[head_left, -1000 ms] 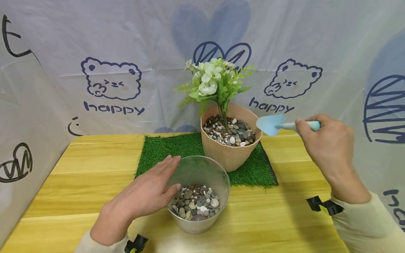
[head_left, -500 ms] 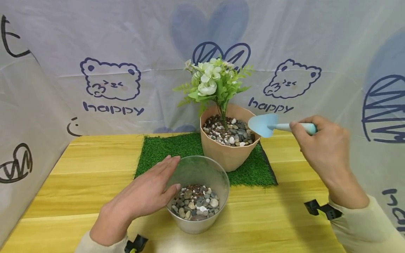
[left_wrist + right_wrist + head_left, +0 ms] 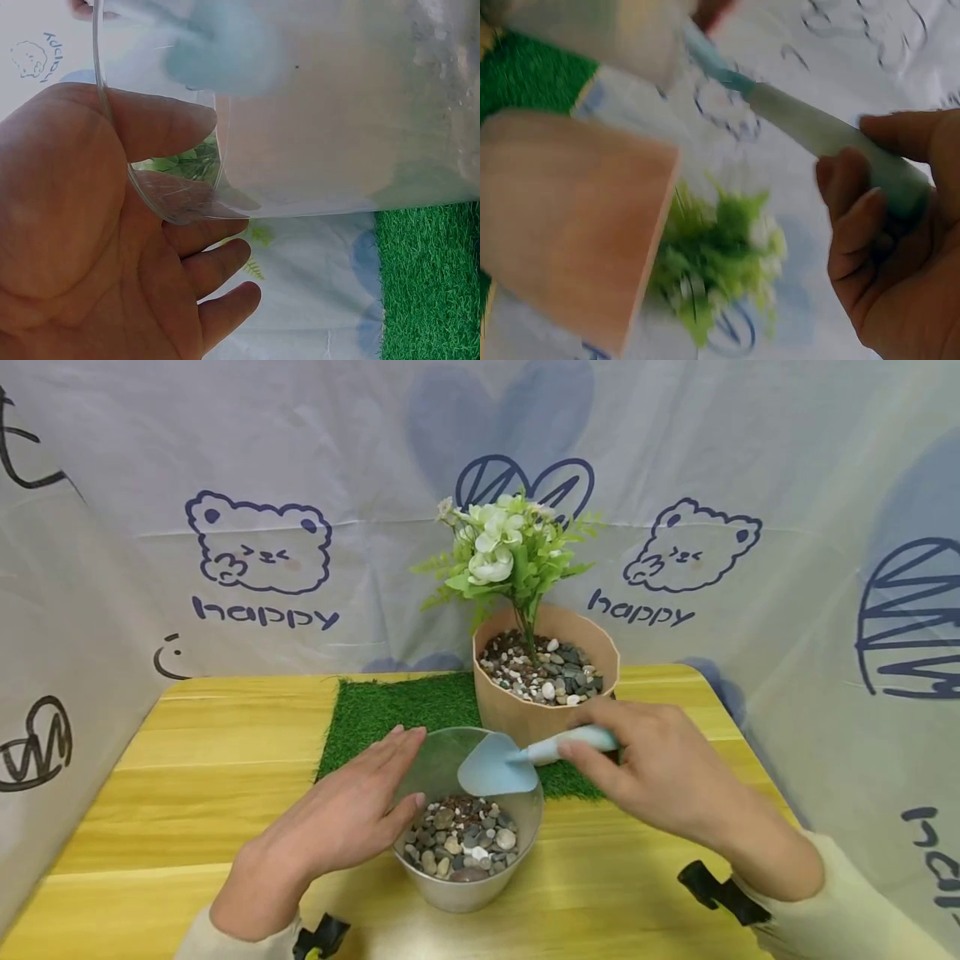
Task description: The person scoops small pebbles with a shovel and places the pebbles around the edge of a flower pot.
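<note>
You bring the trowel over the mouth of a see-through tub on the worktop, above a bed of mixed stones. Just 0.5 seconds earlier its blade was at the right rim of the tan pot, which stands behind on a green mat with white flowers rising from its pebbles. The shift suggests your work has passed from the pot to the tub, where the blade looks clear of the stones.

Your right hand curls around the handle. Your left hand lies at the tub's left rim, as it did 1 second ago, fingers straight and close together, thumb apart; how firmly it bears on the rim you cannot tell.

Your left hand hides part of that rim, and your right hand covers the pot's lower right side. Seen through the tub wall, the blade is a blue blur in the left wrist view. The right wrist view, smeared by motion, cuts off both pot and tub. Whether the tub touches the pot is unclear.
</note>
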Action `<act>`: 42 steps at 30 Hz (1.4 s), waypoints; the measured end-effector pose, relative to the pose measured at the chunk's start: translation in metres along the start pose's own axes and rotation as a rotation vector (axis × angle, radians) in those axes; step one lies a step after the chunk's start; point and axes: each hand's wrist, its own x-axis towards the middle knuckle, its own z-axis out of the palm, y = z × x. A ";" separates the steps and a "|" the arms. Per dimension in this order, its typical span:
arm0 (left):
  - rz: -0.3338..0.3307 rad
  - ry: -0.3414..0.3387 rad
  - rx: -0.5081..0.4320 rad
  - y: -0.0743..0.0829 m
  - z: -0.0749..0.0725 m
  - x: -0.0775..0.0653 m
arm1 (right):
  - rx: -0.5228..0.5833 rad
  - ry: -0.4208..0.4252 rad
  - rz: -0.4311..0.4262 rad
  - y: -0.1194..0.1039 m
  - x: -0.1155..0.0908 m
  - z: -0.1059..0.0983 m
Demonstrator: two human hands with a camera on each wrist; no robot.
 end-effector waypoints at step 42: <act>0.003 0.035 0.016 0.001 0.002 -0.001 | -0.081 -0.336 -0.043 -0.029 0.019 0.081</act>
